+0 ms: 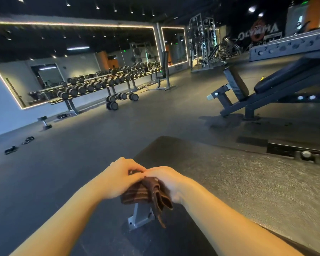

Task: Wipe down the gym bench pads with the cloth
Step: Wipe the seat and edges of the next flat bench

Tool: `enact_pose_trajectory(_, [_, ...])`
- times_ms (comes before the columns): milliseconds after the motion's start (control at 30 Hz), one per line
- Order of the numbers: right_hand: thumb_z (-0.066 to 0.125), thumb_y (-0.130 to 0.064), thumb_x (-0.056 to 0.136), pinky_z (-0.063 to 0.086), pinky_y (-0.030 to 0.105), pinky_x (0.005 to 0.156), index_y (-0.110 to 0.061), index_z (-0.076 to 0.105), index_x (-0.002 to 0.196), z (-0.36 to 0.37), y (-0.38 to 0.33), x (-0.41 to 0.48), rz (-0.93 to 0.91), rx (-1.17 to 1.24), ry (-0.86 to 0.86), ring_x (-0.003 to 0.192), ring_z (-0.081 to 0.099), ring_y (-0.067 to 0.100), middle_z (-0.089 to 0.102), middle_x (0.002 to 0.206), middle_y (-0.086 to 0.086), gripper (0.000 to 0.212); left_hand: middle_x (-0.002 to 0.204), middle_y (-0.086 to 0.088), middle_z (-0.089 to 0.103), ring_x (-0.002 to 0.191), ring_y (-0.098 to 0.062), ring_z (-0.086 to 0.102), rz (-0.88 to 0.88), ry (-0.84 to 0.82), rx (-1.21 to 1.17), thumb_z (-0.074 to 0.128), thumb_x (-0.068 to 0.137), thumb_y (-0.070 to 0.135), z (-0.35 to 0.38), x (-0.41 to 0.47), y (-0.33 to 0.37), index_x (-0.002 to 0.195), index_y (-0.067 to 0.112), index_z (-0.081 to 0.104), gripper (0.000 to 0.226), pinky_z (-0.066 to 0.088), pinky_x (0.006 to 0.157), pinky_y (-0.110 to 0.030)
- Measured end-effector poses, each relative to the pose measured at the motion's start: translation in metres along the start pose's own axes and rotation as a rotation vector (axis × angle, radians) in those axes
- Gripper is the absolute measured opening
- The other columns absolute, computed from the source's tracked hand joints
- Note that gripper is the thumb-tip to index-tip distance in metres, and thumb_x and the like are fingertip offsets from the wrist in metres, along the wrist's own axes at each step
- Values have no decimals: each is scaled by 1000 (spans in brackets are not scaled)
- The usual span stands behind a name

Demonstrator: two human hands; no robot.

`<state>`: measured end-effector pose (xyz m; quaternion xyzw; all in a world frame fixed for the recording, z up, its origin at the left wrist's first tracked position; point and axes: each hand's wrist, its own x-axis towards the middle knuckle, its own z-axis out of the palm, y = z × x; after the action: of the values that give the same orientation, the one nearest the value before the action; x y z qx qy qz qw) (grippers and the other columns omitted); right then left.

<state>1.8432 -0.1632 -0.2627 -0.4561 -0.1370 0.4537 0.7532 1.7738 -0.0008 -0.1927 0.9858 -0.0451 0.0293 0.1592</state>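
Note:
A brown striped cloth (148, 193) is bunched between both my hands low in the middle of the view, with one end hanging down. My left hand (120, 177) grips its upper left part with curled fingers. My right hand (169, 180) holds the other side, fingertips meeting the left hand's. Right under and beyond my hands lies a black textured bench pad (238, 182), with its grey metal foot (139, 217) below the cloth. A second, inclined black bench (277, 82) stands at the right, farther off.
A long dumbbell rack (100, 84) runs along the mirrored wall at the left. Loose dumbbells (116, 100) and a small one (44, 122) sit on the dark rubber floor. Straps (18, 145) lie at the far left. Cable machines (203, 43) stand at the back.

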Motion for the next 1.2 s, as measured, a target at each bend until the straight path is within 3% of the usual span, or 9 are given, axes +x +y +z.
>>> enact_pose_trajectory(133, [58,-47,101,52,50,104,-2,64,123,-14,-3,-4,33,-171,-9,124,63,41,70,123,21,51,94,16,72,90,1,64,-83,38,-55,64,98,23,-7,16,-10,89,32,74,16,47,84,-23])
enact_pose_trajectory(233, [75,-29,93,57,48,97,-9,63,127,-21,-14,-11,-51,-356,55,122,64,40,68,127,23,41,97,9,71,88,-1,62,-134,105,-86,60,100,24,-10,26,-19,94,17,74,17,44,74,-14])
enact_pose_trajectory(333, [75,-4,88,56,31,66,-12,62,123,-20,-17,-9,-120,-492,275,102,74,34,74,111,22,38,97,7,70,88,-8,61,-172,68,-120,58,100,26,-2,33,-27,94,17,72,17,43,72,-16])
enact_pose_trajectory(500, [67,-9,94,36,26,50,-9,64,106,-17,-22,-8,-173,-396,617,71,77,28,74,96,18,11,93,13,70,87,-6,63,-145,-27,-195,61,98,32,11,38,-31,89,26,70,14,45,72,-22])
enact_pose_trajectory(600, [72,-22,92,45,30,54,-16,66,101,-24,-25,-3,-247,-567,826,56,69,17,73,82,9,13,94,13,73,90,-5,67,-115,-47,-264,68,94,34,18,43,-33,90,27,73,9,48,77,-24])
enact_pose_trajectory(767, [78,-37,85,61,42,85,-28,63,106,-36,-32,11,-324,-688,1106,70,73,15,64,56,-10,27,89,2,73,73,-12,65,-136,-32,-403,75,89,30,38,52,-27,95,24,71,10,49,65,-24])
enact_pose_trajectory(933, [74,-35,92,56,34,90,-24,51,134,-44,-27,31,-337,-802,1222,96,68,17,64,124,2,49,100,-3,73,73,-8,62,-153,25,-488,74,90,17,57,65,-37,111,14,67,22,47,60,-15])
enact_pose_trajectory(1033, [70,-39,95,40,43,113,-29,31,156,-39,-5,47,-237,-1090,1080,142,43,27,33,162,3,73,111,3,68,103,-18,65,-190,86,-392,74,91,25,57,74,-60,112,21,67,23,53,94,-34])
enact_pose_trajectory(1200, [35,-62,104,5,54,125,-35,22,162,-30,10,66,161,-1623,892,158,-11,33,-3,172,6,65,123,-3,67,114,-26,62,-324,123,-251,70,93,30,51,82,-96,120,23,66,29,51,101,-44])
